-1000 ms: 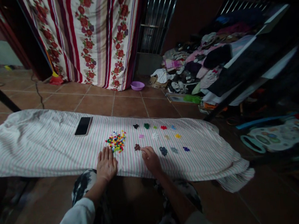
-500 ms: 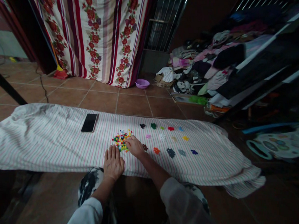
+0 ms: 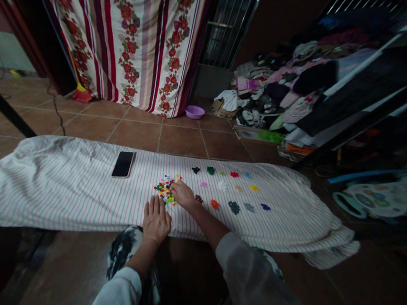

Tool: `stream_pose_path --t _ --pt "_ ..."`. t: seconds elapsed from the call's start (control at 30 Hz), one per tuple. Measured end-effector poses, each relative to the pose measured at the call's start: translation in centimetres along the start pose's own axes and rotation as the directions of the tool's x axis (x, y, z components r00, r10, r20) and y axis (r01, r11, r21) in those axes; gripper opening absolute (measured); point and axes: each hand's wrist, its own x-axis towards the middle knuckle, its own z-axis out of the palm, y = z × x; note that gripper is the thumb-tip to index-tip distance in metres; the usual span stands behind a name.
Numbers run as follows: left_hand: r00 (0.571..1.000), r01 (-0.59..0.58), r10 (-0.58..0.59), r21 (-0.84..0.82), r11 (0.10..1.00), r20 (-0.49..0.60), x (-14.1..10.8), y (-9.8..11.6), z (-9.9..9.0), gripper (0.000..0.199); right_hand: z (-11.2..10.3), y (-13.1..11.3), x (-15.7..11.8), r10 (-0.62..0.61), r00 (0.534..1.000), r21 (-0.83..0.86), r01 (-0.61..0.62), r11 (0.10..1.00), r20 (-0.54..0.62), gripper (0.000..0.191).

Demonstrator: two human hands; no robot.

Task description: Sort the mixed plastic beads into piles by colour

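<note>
A mixed pile of small colored pieces (image 3: pixel 164 190) lies on a white striped cloth (image 3: pixel 85 182). My left hand (image 3: pixel 155 218) rests flat with its fingers stretched out, just below the pile's near edge. At the pile's right side is my right hand (image 3: pixel 183 194), its fingers pinched together among the pieces; whatever they hold is too small to make out. To the right are several single-color clusters, among them black (image 3: pixel 195 170), dark green (image 3: pixel 210 170), red (image 3: pixel 234 174), white (image 3: pixel 222 185), orange (image 3: pixel 214 203), dark gray (image 3: pixel 234 207) and yellow (image 3: pixel 254 188). A brown cluster (image 3: pixel 199 199) is partly hidden by my right hand.
A phone (image 3: pixel 123 164) lies on the cloth left of the pile. Beyond the cloth, a purple basin (image 3: pixel 194 112) stands on the tiled floor by a floral curtain (image 3: pixel 133 49). Heaped clothes (image 3: pixel 283 84) fill the far right. A dark pole (image 3: pixel 3 101) rises at the left.
The view has shifted slightly. My right hand stays pinched at the pile's right side, and my left hand still lies flat in front of it.
</note>
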Motion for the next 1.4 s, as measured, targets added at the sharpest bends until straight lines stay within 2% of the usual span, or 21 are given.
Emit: stream_pose_path --t 0.27,0.43,0.63,0.9,1.1,1.4 --pt "1.000 -0.003 0.003 0.016 1.000 -0.004 0.0 0.0 0.0 0.056 -0.5 -0.7 0.6 -0.017 0.998 -0.024 0.019 1.000 0.067 0.023" --pt "1.000 -0.005 0.006 0.007 1.000 -0.013 0.0 -0.1 0.2 0.057 -0.5 -1.0 0.9 -0.013 0.996 -0.014 0.014 1.000 0.088 0.016" --pt "1.000 -0.007 0.007 0.006 1.000 -0.007 0.0 -0.1 0.2 0.057 0.0 -0.4 0.6 -0.048 0.998 0.097 0.051 0.994 -0.034 0.010" --pt "1.000 -0.003 0.003 0.001 1.000 -0.023 0.0 0.0 0.2 0.056 0.7 0.9 -0.3 0.019 0.984 0.316 0.038 0.948 -0.175 0.018" --pt "0.999 -0.016 0.016 -0.003 1.000 -0.035 -0.1 -0.1 0.1 0.057 0.3 1.3 -1.8 0.023 0.967 0.322 0.063 0.945 -0.255 0.022" --pt "0.998 -0.024 0.023 -0.013 1.000 -0.059 -0.1 -0.1 -0.2 0.055 -0.3 2.1 -5.0 0.054 0.957 0.288 0.031 0.957 -0.286 0.024"
